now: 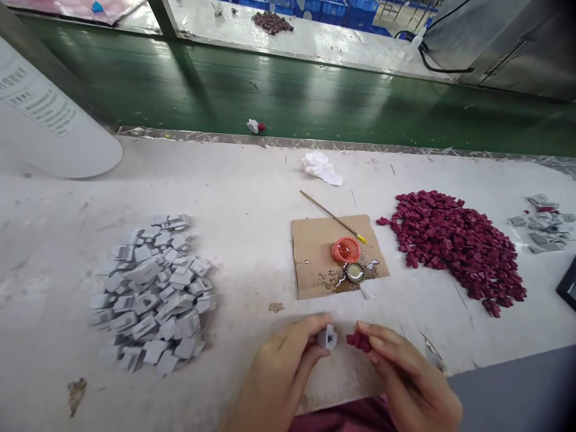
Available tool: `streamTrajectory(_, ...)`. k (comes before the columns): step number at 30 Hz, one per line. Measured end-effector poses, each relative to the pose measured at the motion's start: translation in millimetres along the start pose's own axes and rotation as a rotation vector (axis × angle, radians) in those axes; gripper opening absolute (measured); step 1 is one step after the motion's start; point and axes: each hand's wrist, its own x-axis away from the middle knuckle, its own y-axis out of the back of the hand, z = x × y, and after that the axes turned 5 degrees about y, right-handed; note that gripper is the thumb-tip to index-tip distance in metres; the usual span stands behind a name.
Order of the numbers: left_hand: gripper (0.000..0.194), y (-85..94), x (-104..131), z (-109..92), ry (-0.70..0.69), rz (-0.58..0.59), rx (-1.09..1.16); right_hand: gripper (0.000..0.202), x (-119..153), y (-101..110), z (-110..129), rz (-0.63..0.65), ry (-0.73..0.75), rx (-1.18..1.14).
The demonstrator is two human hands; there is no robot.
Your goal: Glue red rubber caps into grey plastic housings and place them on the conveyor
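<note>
Near the table's front edge, my left hand (290, 366) pinches a small grey plastic part (328, 338), its square opening turned toward the right. My right hand (407, 372) grips a small dark red plastic part (359, 341) between thumb and fingers. A short gap separates the two parts. Beyond them lies a piece of cardboard (310, 240), wet with spilled liquid. On it stand a small red cup (346, 249) of liquid and a bottle cap (355, 273), also with liquid inside. A thin brush (333, 215) with a yellow tip rests across the cardboard's far edge.
Grey parts (157, 294) are heaped at left, dark red parts (454, 243) at right. More grey pieces (544, 225) lie far right. Crumpled white tissue (321, 167) sits behind the cardboard. A joined grey-and-red piece (255, 126) is on the green belt (315, 102). A white cylinder (54, 120) stands left.
</note>
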Motion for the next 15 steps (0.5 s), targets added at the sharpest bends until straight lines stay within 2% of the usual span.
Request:
streamTrajectory(4, 0.031, 14.8, -12.7, -7.7, 0.160, 0.183, 0.127, 0.035, -10.8, 6.8, -1.4, 0.124, 0.216, 0.043)
streamTrajectory(7, 0.030, 22.8, -21.6, -11.3, 0.222, 0.283, 0.149, 0.028, -21.7, 9.0, -1.6, 0.166, 0.280, 0.036)
streamTrajectory(15, 0.029, 27.2, -22.5, -12.0, 0.236, 0.325, 0.135, 0.020, -29.3, 6.7, -6.0, 0.310, 0.352, 0.077)
